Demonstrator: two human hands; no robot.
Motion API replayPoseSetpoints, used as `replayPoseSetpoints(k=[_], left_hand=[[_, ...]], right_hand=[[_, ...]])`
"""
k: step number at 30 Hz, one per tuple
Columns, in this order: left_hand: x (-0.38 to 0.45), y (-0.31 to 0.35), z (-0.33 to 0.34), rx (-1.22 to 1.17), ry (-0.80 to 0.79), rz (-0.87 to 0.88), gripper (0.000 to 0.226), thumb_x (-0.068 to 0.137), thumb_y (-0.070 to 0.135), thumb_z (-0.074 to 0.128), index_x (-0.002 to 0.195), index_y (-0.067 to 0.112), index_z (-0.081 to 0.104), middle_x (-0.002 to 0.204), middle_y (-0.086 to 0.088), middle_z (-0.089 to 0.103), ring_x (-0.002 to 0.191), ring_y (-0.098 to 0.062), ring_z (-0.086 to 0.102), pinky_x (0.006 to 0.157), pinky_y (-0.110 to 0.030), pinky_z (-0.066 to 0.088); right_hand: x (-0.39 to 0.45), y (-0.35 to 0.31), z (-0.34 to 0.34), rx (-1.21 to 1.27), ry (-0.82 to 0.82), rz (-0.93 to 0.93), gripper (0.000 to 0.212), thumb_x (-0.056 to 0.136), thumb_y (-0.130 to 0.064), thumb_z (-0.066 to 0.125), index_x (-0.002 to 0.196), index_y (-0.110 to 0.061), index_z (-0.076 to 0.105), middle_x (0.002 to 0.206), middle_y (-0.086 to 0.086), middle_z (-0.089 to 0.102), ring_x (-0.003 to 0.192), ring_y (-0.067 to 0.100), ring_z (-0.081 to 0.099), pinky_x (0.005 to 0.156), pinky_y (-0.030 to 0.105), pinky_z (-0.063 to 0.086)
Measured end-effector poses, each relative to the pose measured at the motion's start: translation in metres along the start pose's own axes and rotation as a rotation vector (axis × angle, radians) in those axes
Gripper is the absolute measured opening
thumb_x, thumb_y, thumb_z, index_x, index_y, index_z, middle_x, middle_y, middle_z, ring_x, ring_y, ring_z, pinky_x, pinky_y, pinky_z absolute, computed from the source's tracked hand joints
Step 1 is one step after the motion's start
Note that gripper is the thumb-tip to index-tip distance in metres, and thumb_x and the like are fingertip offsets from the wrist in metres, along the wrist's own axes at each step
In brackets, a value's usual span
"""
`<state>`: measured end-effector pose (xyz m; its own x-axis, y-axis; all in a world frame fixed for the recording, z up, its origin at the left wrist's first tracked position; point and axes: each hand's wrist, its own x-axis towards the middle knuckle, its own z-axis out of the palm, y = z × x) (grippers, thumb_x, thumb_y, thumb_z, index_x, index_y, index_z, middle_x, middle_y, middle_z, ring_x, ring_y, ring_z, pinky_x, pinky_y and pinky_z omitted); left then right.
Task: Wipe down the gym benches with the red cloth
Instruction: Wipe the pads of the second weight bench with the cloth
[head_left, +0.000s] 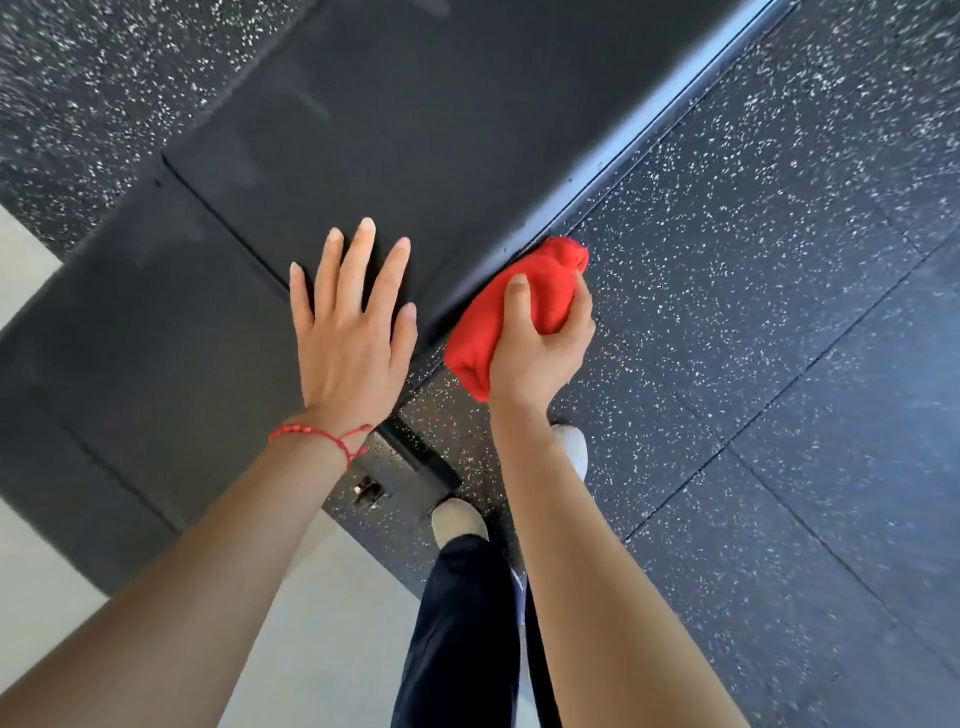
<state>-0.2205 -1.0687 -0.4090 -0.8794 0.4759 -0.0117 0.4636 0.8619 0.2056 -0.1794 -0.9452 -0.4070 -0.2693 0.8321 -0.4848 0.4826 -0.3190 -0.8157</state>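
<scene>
Black padded bench (441, 130), long axis running lower left to upper right, seam across pad at near end. Speckled rubber floor (753, 312) beside bench's right edge. Left hand (353, 322) flat on bench pad near its right edge, fingers spread, grasping nothing; red string bracelet (322, 434) at wrist. Right hand (540, 348) clenched around bunched red cloth (519, 306), pressed against bench's right side edge, cloth's long axis parallel to bench, just beside left hand.

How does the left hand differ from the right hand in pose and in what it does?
The left hand lies flat and open on the bench pad; the right hand is closed around the red cloth. The left is on top; the right presses the cloth against the pad's side edge. Both are bare.
</scene>
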Motion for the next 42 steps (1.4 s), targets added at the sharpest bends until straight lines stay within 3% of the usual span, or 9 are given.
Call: replayPoseSetpoints(k=[6,11,17,20,24,29,36,39,42], left_hand=[[0.001,0.002,0.002,0.034,0.024,-0.017,0.048,0.092,0.022,0.039,0.138,0.014,0.041,0.147,-0.014,0.033,0.135,-0.036,0.026,0.107,-0.058,0.017],[-0.001,0.003,0.004,0.044,0.023,-0.02,0.048,0.092,0.022,0.041,0.139,0.013,0.04,0.147,-0.015,0.033,0.135,-0.036,0.026,0.108,-0.057,0.017],[0.0,0.005,0.0,0.038,0.002,-0.038,0.047,0.091,0.021,0.04,0.138,0.012,0.04,0.147,-0.016,0.032,0.136,-0.037,0.025,0.108,-0.057,0.015],[0.001,0.008,-0.002,0.035,-0.004,-0.061,0.047,0.091,0.021,0.039,0.136,0.011,0.042,0.147,-0.016,0.033,0.135,-0.036,0.024,0.108,-0.056,0.014],[0.006,0.017,-0.002,-0.029,0.03,-0.135,0.043,0.091,0.024,0.041,0.131,0.009,0.047,0.143,-0.016,0.038,0.134,-0.038,0.027,0.107,-0.059,0.015],[0.021,0.038,0.005,-0.073,0.092,-0.223,0.044,0.091,0.024,0.041,0.131,0.008,0.048,0.142,-0.019,0.037,0.134,-0.039,0.026,0.108,-0.059,0.014],[0.079,0.061,0.007,-0.118,0.113,-0.055,0.046,0.091,0.019,0.046,0.136,0.01,0.044,0.146,-0.018,0.033,0.136,-0.037,0.025,0.107,-0.058,0.015],[0.11,0.063,0.008,-0.105,0.071,0.047,0.047,0.091,0.021,0.045,0.138,0.012,0.042,0.147,-0.017,0.032,0.135,-0.039,0.025,0.106,-0.06,0.015],[0.126,0.063,0.012,-0.075,0.023,0.117,0.048,0.092,0.024,0.043,0.139,0.016,0.041,0.148,-0.015,0.031,0.136,-0.037,0.024,0.107,-0.059,0.014]], right_hand=[[0.02,-0.009,0.001,0.024,0.02,0.002,0.047,0.08,-0.025,0.067,0.125,-0.022,0.05,0.109,-0.005,0.045,0.094,0.002,0.042,0.072,-0.008,0.024],[-0.023,0.015,-0.004,-0.039,-0.145,0.058,0.048,0.078,-0.028,0.069,0.123,-0.028,0.05,0.109,-0.005,0.046,0.098,0.001,0.044,0.08,-0.006,0.023],[-0.008,0.006,-0.006,-0.043,-0.184,0.128,0.046,0.077,-0.026,0.07,0.12,-0.027,0.054,0.109,-0.007,0.048,0.097,0.0,0.045,0.08,-0.003,0.027],[0.014,-0.007,-0.009,-0.029,-0.169,0.09,0.045,0.077,-0.024,0.069,0.12,-0.025,0.055,0.107,-0.006,0.048,0.093,0.001,0.045,0.077,-0.007,0.025],[0.056,-0.032,-0.011,-0.024,-0.09,0.0,0.045,0.078,-0.021,0.069,0.121,-0.023,0.055,0.109,0.001,0.048,0.095,0.008,0.047,0.078,0.002,0.027],[0.091,-0.05,-0.011,-0.019,-0.013,-0.129,0.047,0.078,-0.021,0.07,0.122,-0.023,0.054,0.112,0.004,0.048,0.097,0.01,0.048,0.075,-0.009,0.023],[0.047,-0.023,-0.01,-0.091,-0.091,-0.145,0.054,0.071,-0.037,0.064,0.123,-0.027,0.052,0.116,0.003,0.046,0.101,0.0,0.044,0.083,-0.005,0.024],[0.035,-0.021,-0.01,-0.106,-0.101,-0.137,0.052,0.071,-0.03,0.066,0.121,-0.026,0.053,0.115,0.001,0.046,0.096,-0.015,0.041,0.082,-0.006,0.023],[0.041,-0.023,-0.008,-0.134,-0.063,-0.151,0.049,0.07,-0.029,0.067,0.118,-0.026,0.057,0.111,-0.002,0.046,0.096,-0.016,0.041,0.083,-0.005,0.023]])
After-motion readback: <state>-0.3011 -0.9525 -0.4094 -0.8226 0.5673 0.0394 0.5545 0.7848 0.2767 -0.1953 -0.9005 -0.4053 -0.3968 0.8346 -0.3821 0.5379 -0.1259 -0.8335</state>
